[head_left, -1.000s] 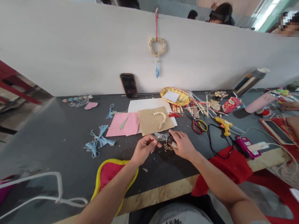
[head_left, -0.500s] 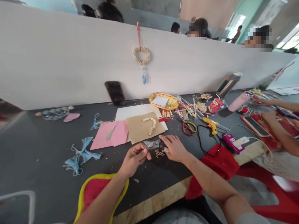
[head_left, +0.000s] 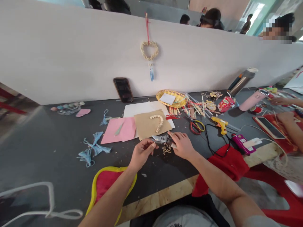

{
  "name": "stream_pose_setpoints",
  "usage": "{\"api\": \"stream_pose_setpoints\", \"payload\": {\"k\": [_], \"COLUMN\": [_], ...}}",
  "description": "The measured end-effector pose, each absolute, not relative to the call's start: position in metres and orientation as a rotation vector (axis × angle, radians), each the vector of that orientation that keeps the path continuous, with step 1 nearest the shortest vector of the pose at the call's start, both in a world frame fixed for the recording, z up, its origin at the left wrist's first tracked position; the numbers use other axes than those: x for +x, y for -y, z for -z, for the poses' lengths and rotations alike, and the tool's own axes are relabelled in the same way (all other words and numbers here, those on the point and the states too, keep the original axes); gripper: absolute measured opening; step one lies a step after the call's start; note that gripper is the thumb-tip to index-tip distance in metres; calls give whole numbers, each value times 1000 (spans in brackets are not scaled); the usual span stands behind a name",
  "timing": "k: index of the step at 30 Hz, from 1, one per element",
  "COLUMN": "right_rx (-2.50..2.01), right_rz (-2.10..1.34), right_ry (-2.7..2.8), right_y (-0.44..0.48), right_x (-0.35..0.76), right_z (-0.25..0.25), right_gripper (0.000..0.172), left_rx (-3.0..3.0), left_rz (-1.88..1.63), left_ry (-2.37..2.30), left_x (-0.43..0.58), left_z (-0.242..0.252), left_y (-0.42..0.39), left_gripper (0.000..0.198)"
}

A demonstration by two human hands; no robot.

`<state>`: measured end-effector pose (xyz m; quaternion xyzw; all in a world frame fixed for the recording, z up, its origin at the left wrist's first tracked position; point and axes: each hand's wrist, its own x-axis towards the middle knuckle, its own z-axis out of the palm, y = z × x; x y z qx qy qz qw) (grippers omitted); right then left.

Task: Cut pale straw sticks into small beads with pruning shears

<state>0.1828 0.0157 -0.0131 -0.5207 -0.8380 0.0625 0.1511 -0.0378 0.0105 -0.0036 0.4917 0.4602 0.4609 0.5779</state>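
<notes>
My right hand [head_left: 183, 146] is closed around the handles of a pair of pruning shears [head_left: 161, 139], whose blades point left. At the blade end, my left hand [head_left: 141, 154] is closed in a pinch; what sits between its fingertips is too small to make out. Several short, pale cut pieces [head_left: 167, 149] lie on the dark table just below the shears. Beyond the hands, a curved row of small pale pieces [head_left: 160, 123] rests on a brown sheet [head_left: 144, 126].
Pink paper [head_left: 111, 129] and blue tassels [head_left: 96, 145] lie to the left. Scissors [head_left: 196, 126], a yellow glue gun [head_left: 220, 124] and its cable are at right. A yellow basket [head_left: 181, 101] stands behind. A heart-shaped ornament [head_left: 149, 50] hangs on the partition. Another person's hand [head_left: 287, 118] is far right.
The view has shifted, so most things appear farther right and slightly higher. More cut pieces seem to show under the shears. Both hands keep their hold.
</notes>
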Motion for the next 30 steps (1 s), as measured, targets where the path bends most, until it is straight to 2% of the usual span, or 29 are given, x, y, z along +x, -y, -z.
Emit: {"api": "stream_pose_setpoints", "payload": {"k": [4,9,19,30], "right_rx": [-1477,-1447,-1401,-1483], "right_rz": [-188,-231,-296,-232], "right_ry": [2409,2482,2501,2397], "right_y": [-17,-18,-15,-17], "right_x": [184,188,191,186], "right_z": [13,10,12,14], "right_gripper": [58,63,53,54], "left_rx": [1195,1165,973,1106], "left_rz": [-1081,-1003,-898,-1099], "left_ry": [-1137,-1064,-900,-1081], "left_x": [-39,-41,-41,-39], "left_z": [4,2,4,6], "left_y": [-11,-10,-9,-11], "left_gripper": [31,37,41,33]}}
